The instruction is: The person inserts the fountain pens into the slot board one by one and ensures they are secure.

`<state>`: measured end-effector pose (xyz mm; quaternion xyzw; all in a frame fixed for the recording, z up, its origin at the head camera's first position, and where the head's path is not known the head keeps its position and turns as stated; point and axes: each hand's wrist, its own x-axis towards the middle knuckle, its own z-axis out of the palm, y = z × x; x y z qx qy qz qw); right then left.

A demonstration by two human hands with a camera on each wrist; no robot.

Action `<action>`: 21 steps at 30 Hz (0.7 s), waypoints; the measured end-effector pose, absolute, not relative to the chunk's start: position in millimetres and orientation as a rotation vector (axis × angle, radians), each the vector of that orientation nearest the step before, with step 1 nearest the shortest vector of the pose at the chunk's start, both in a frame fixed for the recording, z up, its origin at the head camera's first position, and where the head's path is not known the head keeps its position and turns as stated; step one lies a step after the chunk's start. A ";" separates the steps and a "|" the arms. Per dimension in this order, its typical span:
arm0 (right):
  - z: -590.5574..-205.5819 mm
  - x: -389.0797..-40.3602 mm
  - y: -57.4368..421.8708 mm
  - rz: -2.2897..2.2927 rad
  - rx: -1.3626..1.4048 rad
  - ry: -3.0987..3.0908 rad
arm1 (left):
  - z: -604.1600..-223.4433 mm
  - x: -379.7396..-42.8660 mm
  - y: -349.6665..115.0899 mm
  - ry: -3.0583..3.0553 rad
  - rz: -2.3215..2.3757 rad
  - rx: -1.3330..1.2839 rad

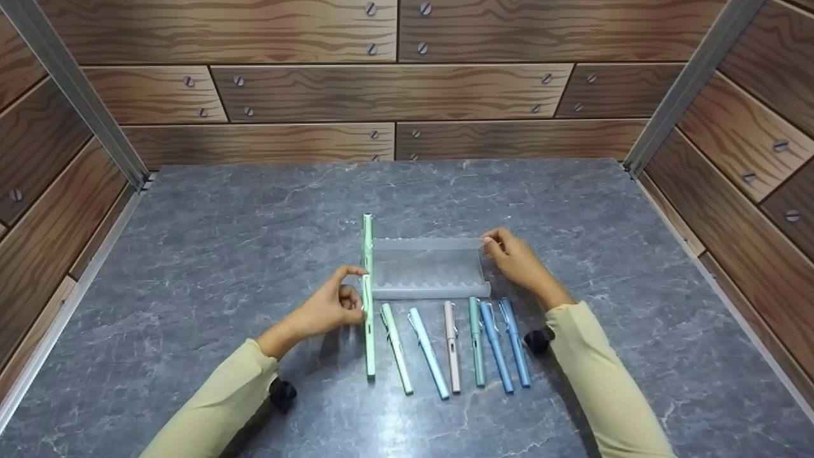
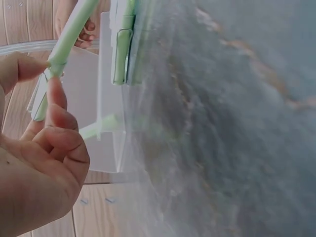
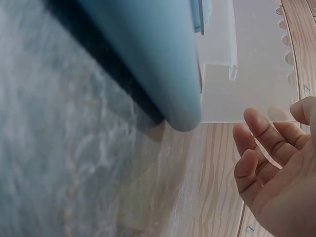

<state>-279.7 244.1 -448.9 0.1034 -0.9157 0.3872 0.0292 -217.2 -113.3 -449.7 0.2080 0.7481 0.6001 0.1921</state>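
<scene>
My left hand (image 1: 327, 305) pinches a light green capped pen (image 1: 369, 346) between thumb and fingers, at the left end of a clear plastic pen rack (image 1: 432, 294) with a notched edge. Beyond it, in line, a second light green pen (image 1: 367, 232) seems to lie along the rack's left side. My right hand (image 1: 518, 261) holds the rack's far right corner with its fingertips; in the right wrist view its other fingers (image 3: 266, 138) are loosely bent. In front of the rack lie a light green pen (image 1: 397, 350), a pale blue pen (image 1: 429, 355) and a grey pen (image 1: 452, 350).
Farther right lie a dark green pen (image 1: 477, 343) and two blue pens (image 1: 496, 346), close to the right sleeve (image 1: 610, 381). The grey marbled tabletop (image 1: 254, 242) is bounded by wood-patterned walls (image 1: 381, 92) at the back and sides.
</scene>
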 end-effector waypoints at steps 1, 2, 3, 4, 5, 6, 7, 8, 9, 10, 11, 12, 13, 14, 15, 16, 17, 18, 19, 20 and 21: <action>-448.8 -279.7 244.1 1.195 0.315 -2.827 | -448.8 -217.9 -112.3 2.107 1.697 0.584; -448.4 -279.5 243.9 1.194 0.313 -2.829 | -447.9 -218.5 -111.2 2.112 1.711 0.582; -448.4 -279.5 243.9 1.198 0.308 -2.829 | -446.8 -219.1 -110.1 2.117 1.727 0.579; -448.1 -279.4 243.8 1.195 0.309 -2.829 | -445.7 -219.7 -109.1 2.125 1.740 0.575; -447.9 -279.3 243.4 1.199 0.306 -2.828 | -444.5 -220.3 -108.1 2.136 1.749 0.572; -447.8 -279.3 243.3 1.198 0.308 -2.826 | -443.7 -221.0 -107.1 2.143 1.759 0.564; -448.1 -279.5 243.0 1.198 0.312 -2.823 | -442.8 -221.6 -106.4 2.154 1.769 0.561; -448.3 -279.8 242.8 1.196 0.315 -2.821 | -441.8 -222.3 -105.5 2.160 1.780 0.555; -448.7 -280.1 242.7 1.198 0.314 -2.817 | -441.1 -223.0 -104.8 2.171 1.785 0.554; -449.1 -280.5 242.7 1.197 0.318 -2.816 | -440.4 -223.7 -104.0 2.187 1.788 0.551; -449.5 -280.7 242.6 1.205 0.311 -2.815 | -439.7 -224.5 -103.3 2.199 1.792 0.550; -449.8 -280.9 243.0 1.201 0.316 -2.815 | -438.9 -225.1 -102.6 2.209 1.800 0.551; -449.9 -281.0 243.3 1.199 0.318 -2.814 | -438.4 -225.9 -101.9 2.219 1.806 0.553; -449.8 -280.9 243.5 1.202 0.315 -2.814 | -437.9 -226.4 -101.1 2.228 1.812 0.552; -449.6 -280.8 243.6 1.208 0.313 -2.813 | -437.6 -226.8 -100.4 2.241 1.817 0.553; -449.4 -280.6 243.7 1.213 0.312 -2.812 | -437.3 -227.2 -99.8 2.252 1.824 0.554; -449.0 -280.2 243.7 1.218 0.311 -2.811 | -437.2 -227.3 -99.1 2.260 1.833 0.556; -448.9 -280.2 243.9 1.213 0.320 -2.810 | -437.3 -227.6 -98.6 2.271 1.842 0.557; -448.7 -280.0 243.8 1.221 0.314 -2.808 | -437.5 -227.9 -98.1 2.288 1.847 0.559; -448.7 -279.8 243.7 1.229 0.309 -2.808 | -438.0 -228.0 -97.7 2.303 1.854 0.561; -448.8 -279.5 243.7 1.228 0.308 -2.810 | -438.3 -228.2 -97.3 2.320 1.862 0.565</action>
